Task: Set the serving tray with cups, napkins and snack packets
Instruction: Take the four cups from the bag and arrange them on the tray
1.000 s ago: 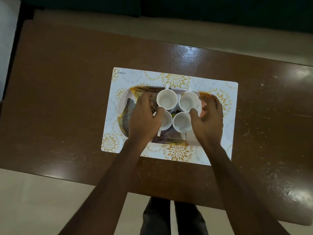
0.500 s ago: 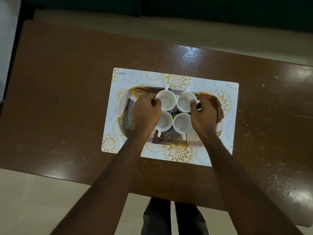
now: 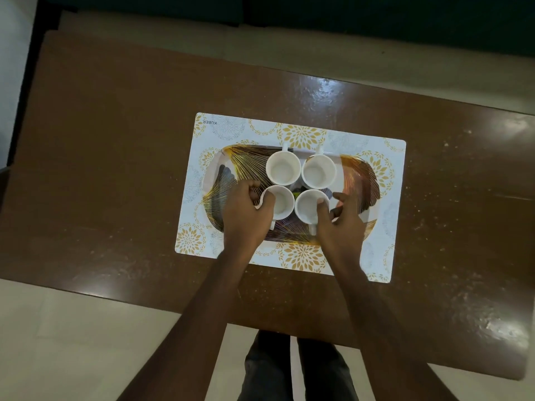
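A glossy brown wooden table [image 3: 115,169] held a white gold-flowered placemat [image 3: 301,134]; on it, an oval gold-fanned serving tray [image 3: 249,163] bore four white ceramic cups [image 3: 283,168], packed close; the left hand [image 3: 246,218] pinched the near-left cup [image 3: 282,202], the right hand [image 3: 341,227] the near-right cup [image 3: 308,205]; a jerk could tip neighbours.

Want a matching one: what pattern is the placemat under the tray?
White placemat with gold floral medallions; the head view shows it best.

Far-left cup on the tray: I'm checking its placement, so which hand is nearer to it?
Left. The left hand grips the near-left cup, just on the person's side of the far-left cup. The right hand holds the near-right cup, diagonally across from it.
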